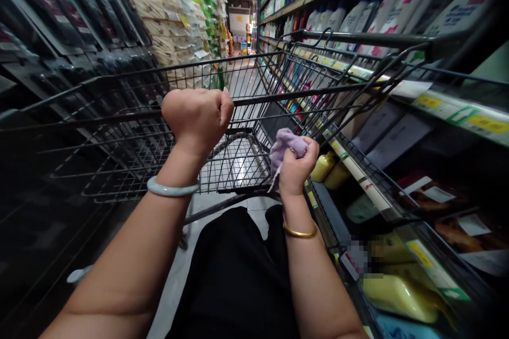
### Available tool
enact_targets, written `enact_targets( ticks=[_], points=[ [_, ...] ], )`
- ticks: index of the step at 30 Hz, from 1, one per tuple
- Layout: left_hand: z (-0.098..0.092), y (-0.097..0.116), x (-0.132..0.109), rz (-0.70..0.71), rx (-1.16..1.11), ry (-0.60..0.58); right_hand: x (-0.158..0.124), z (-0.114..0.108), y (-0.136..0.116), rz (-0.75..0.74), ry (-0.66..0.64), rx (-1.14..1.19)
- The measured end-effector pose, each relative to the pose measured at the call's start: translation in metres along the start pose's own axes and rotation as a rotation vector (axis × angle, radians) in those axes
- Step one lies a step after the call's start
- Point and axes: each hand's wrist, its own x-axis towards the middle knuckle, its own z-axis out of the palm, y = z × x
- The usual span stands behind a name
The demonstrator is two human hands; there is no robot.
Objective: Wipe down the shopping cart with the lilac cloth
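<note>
A metal wire shopping cart (139, 161) stands across the aisle in front of me. My left hand (199, 116), with a pale bangle on its wrist, is closed in a fist round the cart's dark side rail. Lower and to the right, my right hand (299, 167) is closed on a crumpled light purple cloth (283, 144). Part of the cloth hangs down on the left of the fingers, in front of the cart's wire side. A gold bangle circles that wrist.
Shelves on the right hold several white bottles (384, 13), and yellow bottles (400, 296) stand lower down. Packaged goods (75, 16) hang along the left. Pale floor tiles (248, 204) show beneath the cart, and the aisle runs on ahead.
</note>
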Motion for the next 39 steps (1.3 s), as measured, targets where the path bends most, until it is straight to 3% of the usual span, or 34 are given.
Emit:
enact_targets(
  ticks=[3,7,9,11,15,18,20,25,27,32,34,37,39],
  points=[
    [0.002,-0.001,0.002,0.002,0.005,0.013,-0.019,0.005,-0.004,-0.041,-0.071,-0.005],
    [0.008,-0.008,0.004,0.001,-0.005,0.03,-0.066,0.019,-0.029,-0.259,-0.439,0.035],
    [0.01,-0.012,0.005,-0.001,-0.023,0.015,-0.073,0.021,-0.032,-0.291,-0.552,0.022],
    [0.011,-0.015,0.006,0.0,-0.036,-0.001,-0.063,0.017,-0.023,-0.235,-0.493,-0.016],
    [0.011,-0.017,0.007,-0.02,-0.056,-0.005,-0.023,0.004,0.007,-0.035,-0.172,-0.066],
    [0.012,-0.017,0.007,-0.043,-0.081,0.008,-0.019,0.001,0.011,-0.005,-0.139,-0.113],
    [0.013,-0.018,0.008,-0.062,-0.105,0.009,-0.036,0.004,0.004,-0.049,-0.284,-0.167],
    [0.013,-0.022,0.008,-0.058,-0.097,0.003,-0.085,0.016,-0.02,-0.205,-0.964,-0.179],
    [0.012,-0.023,0.007,-0.055,-0.093,-0.004,-0.084,0.016,-0.022,-0.211,-1.01,-0.19],
    [0.011,-0.023,0.006,-0.065,-0.048,-0.033,-0.062,0.006,-0.018,-0.265,-0.716,-0.242],
    [0.013,-0.024,0.007,-0.062,-0.04,-0.038,-0.067,0.005,-0.014,-0.321,-0.817,-0.236],
    [0.015,-0.028,0.009,-0.081,-0.058,-0.044,-0.085,0.008,-0.008,-0.41,-1.155,-0.233],
    [0.015,-0.032,0.011,-0.089,-0.099,-0.053,-0.09,0.009,-0.006,-0.426,-1.254,-0.25]
  ],
)
